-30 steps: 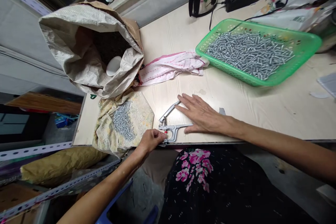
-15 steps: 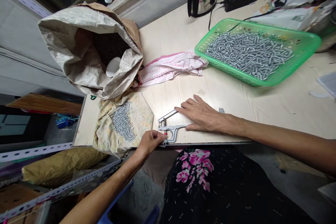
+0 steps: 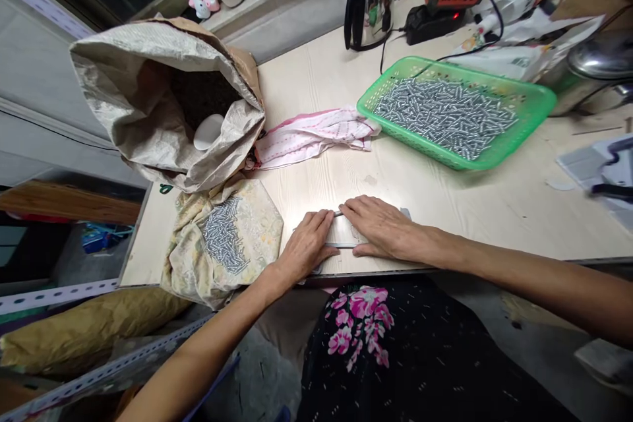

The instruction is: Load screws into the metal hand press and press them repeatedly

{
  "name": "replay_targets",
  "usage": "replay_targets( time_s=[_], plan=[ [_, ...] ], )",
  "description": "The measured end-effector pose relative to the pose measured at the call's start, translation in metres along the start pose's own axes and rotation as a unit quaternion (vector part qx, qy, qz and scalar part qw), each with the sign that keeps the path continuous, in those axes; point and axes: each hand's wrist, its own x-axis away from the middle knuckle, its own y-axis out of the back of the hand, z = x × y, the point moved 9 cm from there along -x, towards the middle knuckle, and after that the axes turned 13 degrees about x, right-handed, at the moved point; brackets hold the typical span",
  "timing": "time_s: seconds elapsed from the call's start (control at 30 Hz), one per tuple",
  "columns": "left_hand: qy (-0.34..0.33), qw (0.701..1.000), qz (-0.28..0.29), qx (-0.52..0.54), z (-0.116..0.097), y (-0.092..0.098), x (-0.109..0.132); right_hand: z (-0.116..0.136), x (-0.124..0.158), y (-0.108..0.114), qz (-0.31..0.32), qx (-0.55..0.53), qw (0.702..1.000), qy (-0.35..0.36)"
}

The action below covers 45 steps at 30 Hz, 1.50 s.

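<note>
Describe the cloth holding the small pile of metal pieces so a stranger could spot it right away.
Start at the big crumpled paper sack on the table's left end. Just below it, beside the left hand, lies the pale floral cloth. Unlike the pink-trimmed cloth nearby, it carries silver metal pieces.

Grey metal hand press [image 3: 341, 237], handles closed, flat at table edge, mostly covered
</note>
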Motion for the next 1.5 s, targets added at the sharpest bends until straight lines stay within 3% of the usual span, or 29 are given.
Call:
replay_targets(
  time_s=[0.23,0.47,0.63,0.73,0.87,1.07,1.17,1.27,1.37,1.5],
  plan=[
    [0.02,0.999,0.032,0.011,-0.005,-0.002,-0.006,0.006,0.003,-0.009,0.013,0.001,0.999,-0.033],
    [0.022,0.999,-0.008,0.033,-0.001,-0.011,-0.002,0.017,0.014,-0.009,-0.042,-0.075,0.996,-0.029],
    [0.026,0.999,-0.009,0.04,0.002,-0.008,-0.004,0.022,0.013,0.003,-0.032,-0.055,0.997,-0.037],
    [0.03,0.998,-0.041,0.046,0.001,-0.003,0.004,0.012,0.007,0.002,-0.001,-0.016,0.999,-0.036],
    [0.013,0.993,-0.118,0.023,-0.018,-0.013,0.027,-0.004,-0.002,-0.003,0.061,-0.033,0.997,0.017],
    [-0.035,0.993,-0.107,0.039,-0.06,-0.059,0.039,-0.024,-0.025,-0.005,0.01,0.03,0.999,0.033],
    [-0.039,0.991,-0.108,0.071,-0.064,-0.062,0.037,-0.031,-0.042,-0.009,0.004,0.059,0.997,0.059],
    [-0.037,0.989,-0.108,0.099,-0.06,-0.056,0.036,-0.036,-0.056,-0.003,0.009,0.081,0.996,0.042],
    [-0.046,0.987,-0.099,0.116,-0.059,-0.051,0.036,-0.008,-0.064,0.012,-0.011,0.069,0.996,0.062],
    [-0.057,0.985,-0.08,0.14,-0.058,-0.051,0.037,0.073,-0.07,0.01,-0.019,0.04,0.974,0.222]
  ],
)
